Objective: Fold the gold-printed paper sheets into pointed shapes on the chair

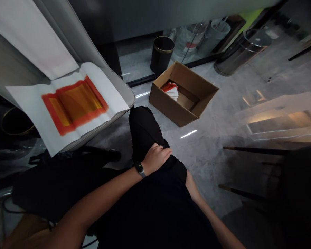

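Head view gives you a white sheet of paper (72, 107) lying on the padded grey seat (120, 83), up and to your left. It is wavy with soft creases, and one near corner juts past the seat's edge. Its orange-red border (77, 123) looks slightly rough along the outside and surrounds a shiny gold panel (83, 98), which catches bright and dull bands where the paper bends.

Your left hand (157, 157) rests on your black trouser leg (145, 124), its fingers close together and bent; you cannot tell whether they pinch anything. A wristband (139, 168) circles that wrist. Your right forearm (209, 211) runs down behind the leg, hiding the right hand, so its state cannot be told.

Beyond your knee, an open cardboard box (171, 109) stands on the grey floor (197, 152), with red-and-white papers (171, 90) heaped at one end inside.
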Motion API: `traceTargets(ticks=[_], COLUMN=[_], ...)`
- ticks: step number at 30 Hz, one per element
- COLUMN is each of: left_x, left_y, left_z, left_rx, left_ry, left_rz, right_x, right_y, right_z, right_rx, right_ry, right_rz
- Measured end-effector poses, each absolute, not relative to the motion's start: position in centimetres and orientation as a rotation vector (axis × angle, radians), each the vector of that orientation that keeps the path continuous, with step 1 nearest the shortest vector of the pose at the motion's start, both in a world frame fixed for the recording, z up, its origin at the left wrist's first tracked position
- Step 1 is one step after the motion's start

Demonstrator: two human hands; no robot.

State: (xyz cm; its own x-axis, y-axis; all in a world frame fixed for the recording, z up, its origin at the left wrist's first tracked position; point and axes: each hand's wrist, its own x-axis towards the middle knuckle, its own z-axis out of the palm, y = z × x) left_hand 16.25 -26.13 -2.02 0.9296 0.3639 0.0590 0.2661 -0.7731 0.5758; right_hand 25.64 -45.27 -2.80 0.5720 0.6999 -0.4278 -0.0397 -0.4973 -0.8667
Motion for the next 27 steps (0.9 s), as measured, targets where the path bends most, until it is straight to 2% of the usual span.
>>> traceTargets(ticks=[7,15,20,27], left_x=[17.8,17.2,15.8,14.8], left_y=[-26.4,-25.7,-24.6,-22.7], left_z=[-2.6,-1.7,-0.4,0.4], left_rx=[2.561,2.486,2.426,2.339], left_ry=[0.566,0.526,0.276,0.148], left_rz=[0.311,0.224,0.112,0.012], right_x=[25.4,25.6,25.5,25.2], right_y=[-47.1,-45.9,-46.7,-46.8], right_z=[-4.4,-3.1,-3.6,-3.4], right_rx=[-1.981,-1.928,-1.884,-1.905], right_ry=[-0.526,-0.560,-0.517,-0.541], right_rz=[0.721,0.825,0.896,0.817])
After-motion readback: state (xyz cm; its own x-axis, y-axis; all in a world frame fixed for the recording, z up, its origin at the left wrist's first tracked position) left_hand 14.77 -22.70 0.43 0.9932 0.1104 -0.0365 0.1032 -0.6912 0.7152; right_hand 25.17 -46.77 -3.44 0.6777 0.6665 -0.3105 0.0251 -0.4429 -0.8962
